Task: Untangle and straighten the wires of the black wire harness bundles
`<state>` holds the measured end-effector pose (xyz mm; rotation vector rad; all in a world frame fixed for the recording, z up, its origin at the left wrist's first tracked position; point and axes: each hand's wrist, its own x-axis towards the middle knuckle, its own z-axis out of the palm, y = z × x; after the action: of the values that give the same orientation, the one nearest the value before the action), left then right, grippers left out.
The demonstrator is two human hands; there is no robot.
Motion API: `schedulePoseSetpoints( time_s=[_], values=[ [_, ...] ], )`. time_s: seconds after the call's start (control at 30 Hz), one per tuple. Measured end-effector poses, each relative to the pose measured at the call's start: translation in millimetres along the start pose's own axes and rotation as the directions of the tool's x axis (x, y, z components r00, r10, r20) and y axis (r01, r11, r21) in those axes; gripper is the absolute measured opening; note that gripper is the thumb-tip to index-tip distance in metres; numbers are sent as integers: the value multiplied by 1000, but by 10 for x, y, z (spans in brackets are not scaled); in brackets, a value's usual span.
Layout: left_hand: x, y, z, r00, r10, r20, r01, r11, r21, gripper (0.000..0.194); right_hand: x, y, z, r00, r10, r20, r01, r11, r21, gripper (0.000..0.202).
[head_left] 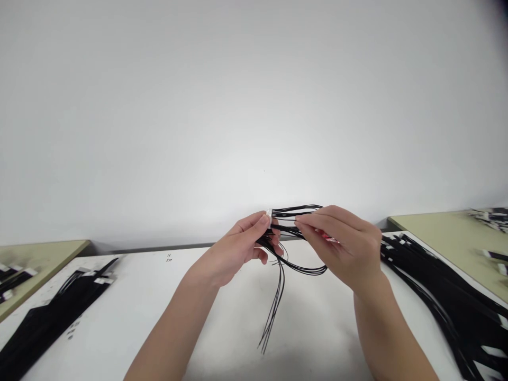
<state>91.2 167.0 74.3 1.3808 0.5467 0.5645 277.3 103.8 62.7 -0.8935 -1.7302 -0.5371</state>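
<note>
Between thumb and fingers, my left hand point(246, 238) holds a small white connector point(269, 216) near the middle of the view. Several thin black wires point(296, 210) run from the connector toward the right. My right hand point(345, 241) is closed, its thumb and forefinger pinching a black wire just right of the connector. Something small and red shows inside my right palm. Other black wires loop between the hands, and loose wire ends point(273, 312) hang below my left hand.
A white table point(151, 296) lies below, against a pale wall. Black cable bundles with white ends lie on the left point(59, 317) and right point(448, 301). Greenish side surfaces at left point(51, 259) and right point(432, 227) carry more cables.
</note>
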Motion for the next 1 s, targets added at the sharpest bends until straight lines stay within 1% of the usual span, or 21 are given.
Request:
schedulePoseSetpoints(
  time_s=[0.2, 0.43, 0.7, 1.0],
  values=[
    [-2, -8, -12, 1000, -8, -13, 8, 1000, -13, 34, 3, -17, 6, 1000, 12, -8, -12, 1000, -16, 18],
    [-16, -10, -17, 1000, -8, 0, 8, 1000, -11, 34, 0, -18, 14, 1000, 10, -27, -11, 999, -33, 17],
    [-14, -12, -7, 1000, -9, 14, 10, 1000, -14, 34, 0, -23, 6, 1000, 5, -3, -5, 1000, -15, 15],
    [-27, -10, 20, 1000, 9, 9, -9, 1000, -18, 33, 13, -25, 16, 1000, -6, -21, 5, 999, -35, 14]
  ],
)
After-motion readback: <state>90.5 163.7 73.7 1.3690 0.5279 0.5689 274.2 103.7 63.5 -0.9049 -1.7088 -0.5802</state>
